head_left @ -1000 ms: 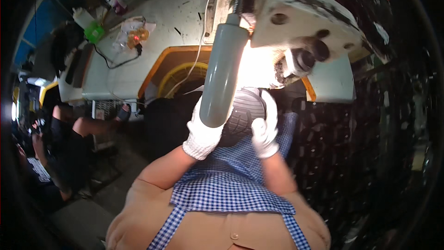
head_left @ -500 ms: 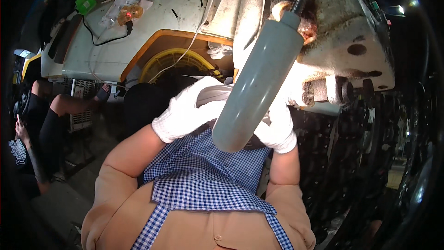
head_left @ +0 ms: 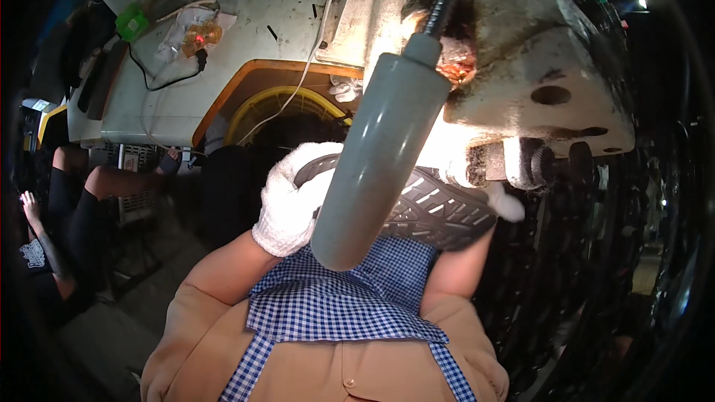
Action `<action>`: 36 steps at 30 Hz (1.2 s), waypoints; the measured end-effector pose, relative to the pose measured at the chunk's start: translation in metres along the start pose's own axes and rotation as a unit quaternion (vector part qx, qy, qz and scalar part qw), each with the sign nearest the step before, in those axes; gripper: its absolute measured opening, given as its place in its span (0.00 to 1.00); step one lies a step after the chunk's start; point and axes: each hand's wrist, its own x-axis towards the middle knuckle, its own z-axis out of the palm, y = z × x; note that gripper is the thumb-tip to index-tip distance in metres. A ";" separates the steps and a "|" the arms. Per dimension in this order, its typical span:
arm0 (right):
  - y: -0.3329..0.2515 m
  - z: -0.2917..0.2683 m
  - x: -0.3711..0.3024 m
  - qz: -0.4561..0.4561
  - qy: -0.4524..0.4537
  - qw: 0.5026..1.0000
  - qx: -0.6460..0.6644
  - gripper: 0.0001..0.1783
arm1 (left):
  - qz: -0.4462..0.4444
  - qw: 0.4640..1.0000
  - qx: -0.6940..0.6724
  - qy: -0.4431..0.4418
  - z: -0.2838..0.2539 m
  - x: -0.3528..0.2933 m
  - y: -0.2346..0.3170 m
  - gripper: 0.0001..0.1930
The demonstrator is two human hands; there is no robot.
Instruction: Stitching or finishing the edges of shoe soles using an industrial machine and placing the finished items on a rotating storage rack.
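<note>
A shoe with a dark, treaded sole [head_left: 447,212] is held in front of my apron, its tread facing up toward me. My left hand [head_left: 287,197], in a white knit glove, is closed around the shoe's left end. Behind the right end is my right hand [head_left: 508,203], also gloved; only a blurred white part shows past the edge of the sole, and most of its fingers are hidden. A grey cylindrical lamp [head_left: 380,156] on a flexible neck hangs over the shoe and covers its middle.
Just beyond the shoe stands a bulky, stained machine head [head_left: 544,67] with brush-like rollers [head_left: 514,164] under it. A white worktable [head_left: 246,37] carries a power adapter, cable and bottles. A yellow basket [head_left: 257,108] sits in its cutout. Another person [head_left: 56,246] sits at the far left.
The shoe has been turned so its treaded sole now shows to the right of the lamp. My right hand has moved right, behind it. The view has shifted slightly.
</note>
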 end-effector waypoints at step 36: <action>-0.018 0.117 0.087 0.184 -0.337 0.569 -0.727 0.41 | -0.095 0.972 -0.129 -0.172 0.008 0.017 -0.062 0.41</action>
